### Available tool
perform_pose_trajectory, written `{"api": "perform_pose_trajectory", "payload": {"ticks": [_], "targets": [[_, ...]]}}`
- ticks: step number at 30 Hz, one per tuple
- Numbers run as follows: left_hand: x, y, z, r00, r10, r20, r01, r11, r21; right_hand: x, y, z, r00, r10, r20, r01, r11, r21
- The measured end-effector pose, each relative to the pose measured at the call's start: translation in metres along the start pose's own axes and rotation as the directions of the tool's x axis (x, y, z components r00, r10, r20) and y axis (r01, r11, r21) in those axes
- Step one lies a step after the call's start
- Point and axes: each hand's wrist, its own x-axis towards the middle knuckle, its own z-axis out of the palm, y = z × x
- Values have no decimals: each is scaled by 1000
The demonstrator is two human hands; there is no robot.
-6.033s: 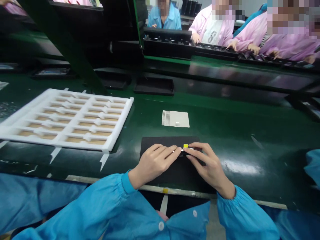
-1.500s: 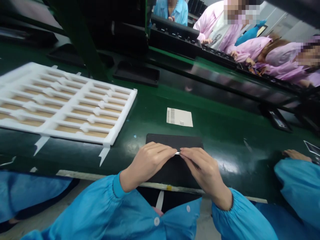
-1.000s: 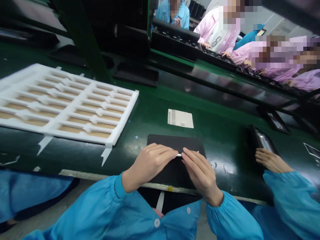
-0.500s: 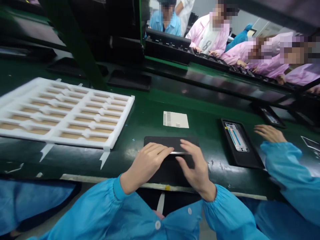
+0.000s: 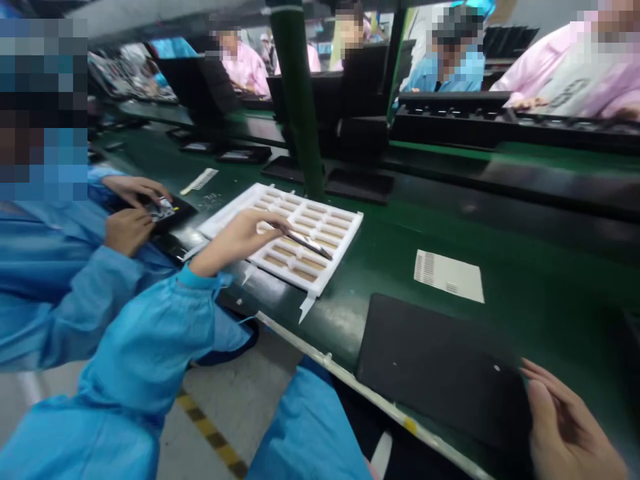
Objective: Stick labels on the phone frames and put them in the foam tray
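My left hand (image 5: 245, 237) reaches over the white foam tray (image 5: 320, 291) and pinches one end of a slim dark phone (image 5: 313, 247), seen nearly edge-on with a pale side. The phone slants across the tray's slots; whether it touches them I cannot tell. The slots have brown bottoms. My right hand (image 5: 570, 420) is at the right edge of a black mat (image 5: 440, 367), fingers extended and thumb apart, with nothing visible in it. The mat lies flat near the table's front edge with a small white speck on it.
A label sheet (image 5: 450, 275) lies behind the mat. To the left, a co-worker's hands (image 5: 133, 213) hold an opened device in a black holder. A green post (image 5: 300, 100) stands behind the tray, near black trays (image 5: 360, 185). White tape strips (image 5: 309, 307) stick out from the foam tray.
My view has swung left. My left hand has moved from the mat to above the foam tray, carrying the phone. My right hand has shifted to the mat's right edge.
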Motion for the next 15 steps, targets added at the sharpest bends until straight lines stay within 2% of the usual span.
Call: {"api": "perform_pose_trajectory", "payload": {"ticks": [3,6,9,15], "targets": [[18,-65,-27,994,-69,-83,78,990,119,1,1,2,1000,10,-2,-10,999,-46],[32,-112,-37,994,-45,-104,69,969,236,3,4,2,999,-35,14,36,996,-82],[40,-133,-39,995,-10,-98,37,961,273,5,7,1,997,-76,16,77,992,-100],[56,-151,-39,997,37,-64,-13,941,339,7,20,-11,997,-73,-9,71,990,-121]]}}
